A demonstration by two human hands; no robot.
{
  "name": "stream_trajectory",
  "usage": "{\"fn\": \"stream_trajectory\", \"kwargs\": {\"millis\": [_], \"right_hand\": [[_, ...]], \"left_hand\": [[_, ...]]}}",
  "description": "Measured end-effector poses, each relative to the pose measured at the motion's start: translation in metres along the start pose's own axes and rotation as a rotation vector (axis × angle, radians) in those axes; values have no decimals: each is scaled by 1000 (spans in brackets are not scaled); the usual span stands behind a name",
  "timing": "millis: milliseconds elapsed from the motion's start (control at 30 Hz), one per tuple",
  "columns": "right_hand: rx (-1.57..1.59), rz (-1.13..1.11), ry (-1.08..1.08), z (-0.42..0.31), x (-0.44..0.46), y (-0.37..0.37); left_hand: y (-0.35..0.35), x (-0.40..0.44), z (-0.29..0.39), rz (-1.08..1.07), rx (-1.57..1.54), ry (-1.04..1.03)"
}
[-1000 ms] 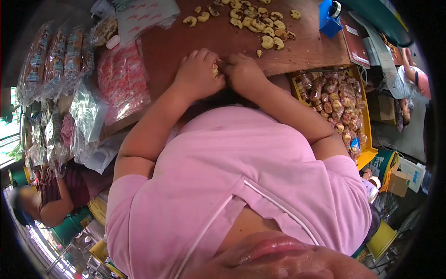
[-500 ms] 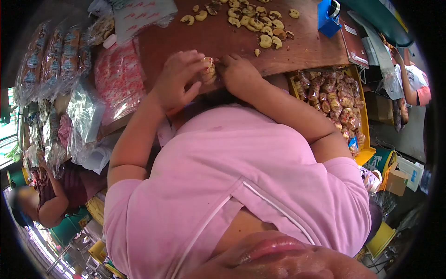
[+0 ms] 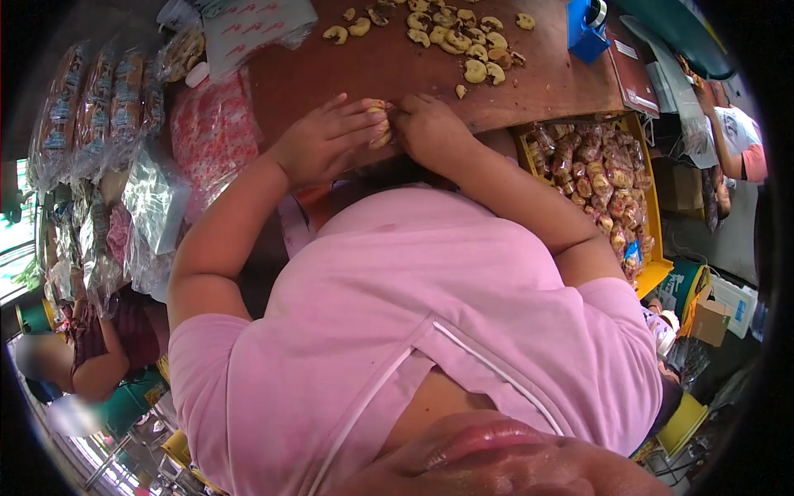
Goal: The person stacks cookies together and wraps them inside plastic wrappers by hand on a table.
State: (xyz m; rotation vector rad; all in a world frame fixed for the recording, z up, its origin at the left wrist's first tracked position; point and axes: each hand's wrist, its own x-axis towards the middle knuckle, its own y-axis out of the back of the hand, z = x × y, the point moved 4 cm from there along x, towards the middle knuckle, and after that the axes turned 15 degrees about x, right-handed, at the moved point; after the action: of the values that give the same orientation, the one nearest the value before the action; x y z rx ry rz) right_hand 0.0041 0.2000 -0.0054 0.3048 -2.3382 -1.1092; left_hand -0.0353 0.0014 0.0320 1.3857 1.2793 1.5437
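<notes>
A small clear packet of pale yellow pastry pieces (image 3: 379, 132) with red marks is between my hands at the table's near edge. The fingers of my left hand (image 3: 327, 136) are stretched out and lie against the packet's left side. My right hand (image 3: 434, 131) has its fingers curled at the right end of the packet, pinching the wrapping; the fingertips are partly hidden. Beyond them, loose curved pastry pieces (image 3: 475, 72) with dark filling are scattered over the brown table (image 3: 306, 74).
To the right stands a yellow crate (image 3: 653, 215) full of wrapped packets. A blue tape dispenser (image 3: 585, 37) sits at the far right. On the left lie red-and-white printed plastic bags (image 3: 213, 136) and long packaged loaves (image 3: 124, 99). Other people (image 3: 103, 355) are at both sides.
My left hand has turned and its fingers have straightened across the packet, its elbow swinging outward. The right hand has stayed at the packet's end, shifting slightly.
</notes>
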Motion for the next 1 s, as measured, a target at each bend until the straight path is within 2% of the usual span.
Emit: {"fn": "stream_trajectory", "kwargs": {"millis": [100, 200, 433, 600, 700, 800, 900, 1000], "right_hand": [[-90, 23, -7, -5, 1, 11], [-43, 102, -20, -1, -4, 15], [-3, 73, -117, 5, -17, 34], [0, 185, -168, 28, -45, 94], [-22, 352, -241, 48, -66, 143], [-93, 485, -237, 87, -89, 193], [64, 675, -392, 149, -109, 240], [285, 901, -573, 240, -130, 268]], "left_hand": [[1, 5, -1, 10, -17, -16], [0, 13, -1, 18, -18, -14], [-12, 36, -7, 30, -21, -131], [-35, 64, -10, -73, 16, -228], [-34, 83, -6, -64, 36, -290], [-37, 94, -5, -98, -44, -249], [-30, 109, 0, 3, -19, -261], [-28, 128, 6, -203, -4, -205]]}}
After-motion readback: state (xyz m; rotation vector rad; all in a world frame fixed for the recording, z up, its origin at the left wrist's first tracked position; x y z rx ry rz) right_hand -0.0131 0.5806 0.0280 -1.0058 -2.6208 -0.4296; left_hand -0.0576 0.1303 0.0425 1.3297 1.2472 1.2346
